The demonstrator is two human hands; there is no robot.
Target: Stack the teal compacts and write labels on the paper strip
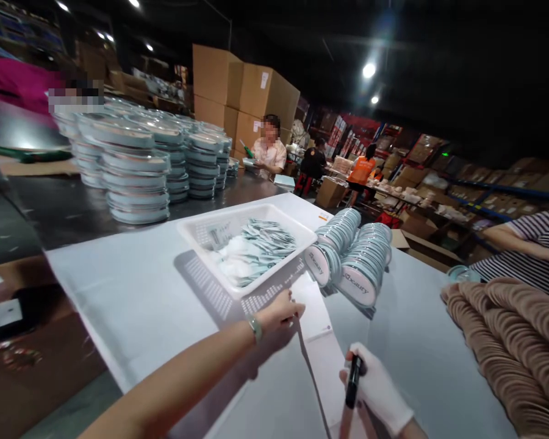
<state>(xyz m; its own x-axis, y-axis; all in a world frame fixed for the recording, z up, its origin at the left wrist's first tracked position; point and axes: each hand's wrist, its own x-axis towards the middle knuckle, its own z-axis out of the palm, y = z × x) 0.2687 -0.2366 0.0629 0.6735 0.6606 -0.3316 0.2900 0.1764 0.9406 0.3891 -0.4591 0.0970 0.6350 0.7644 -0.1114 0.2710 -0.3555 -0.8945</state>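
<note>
My left hand (286, 308), bare and with a green bangle at the wrist, reaches forward to a long white paper strip (318, 341). Its fingers are curled closed at the strip's upper left edge. In a white glove, my right hand (377, 381) grips a black marker pen (354, 381) over the strip's lower end. A white plastic basket (194, 238) just beyond my left hand holds flat pale-green packets (269, 244) and white pieces. Beside the strip's top lie rows of round, clear-wrapped packages (359, 283) with printed lids.
Tall stacks of round pale-blue packages (135, 177) stand on the dark table at left. Rows of brown discs (507, 341) lie at right, near a person in a striped top (537, 244). Another person (269, 149) sits beyond, before large cartons (242, 91).
</note>
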